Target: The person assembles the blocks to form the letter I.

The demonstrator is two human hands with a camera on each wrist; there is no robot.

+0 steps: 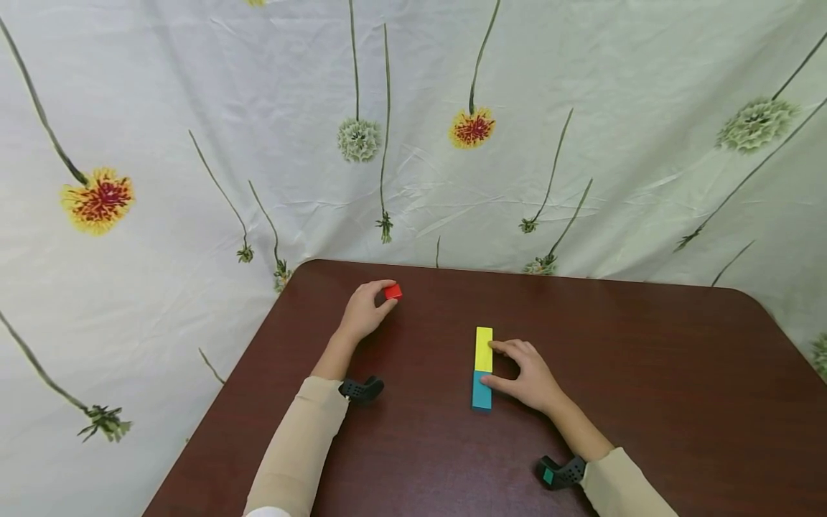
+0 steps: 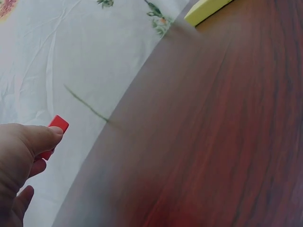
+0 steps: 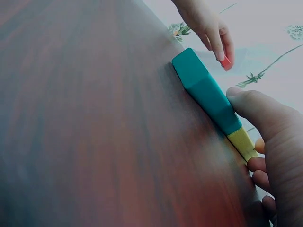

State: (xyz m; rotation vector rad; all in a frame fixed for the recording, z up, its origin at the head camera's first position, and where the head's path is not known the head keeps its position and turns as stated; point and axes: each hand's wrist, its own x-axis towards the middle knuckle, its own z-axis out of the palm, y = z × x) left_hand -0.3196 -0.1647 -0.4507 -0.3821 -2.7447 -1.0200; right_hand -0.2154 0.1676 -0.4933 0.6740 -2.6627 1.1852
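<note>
On the dark brown table (image 1: 646, 373) a yellow block (image 1: 484, 348) and a teal block (image 1: 481, 391) lie end to end in one line. My right hand (image 1: 526, 373) rests against their right side, thumb tip on the teal block (image 3: 206, 92) near the join and index fingertip on the yellow block (image 3: 242, 142); nothing is gripped. Further left, near the table's far edge, my left hand (image 1: 367, 310) pinches a small red block (image 1: 393, 291) between thumb and fingers just above the surface. In the left wrist view the red block (image 2: 57, 130) shows past my thumb.
A white cloth with printed flowers (image 1: 413, 129) hangs behind and around the table. The table's far edge (image 1: 517, 273) runs just beyond the left hand. Black wrist cameras (image 1: 362, 390) sit on both beige sleeves.
</note>
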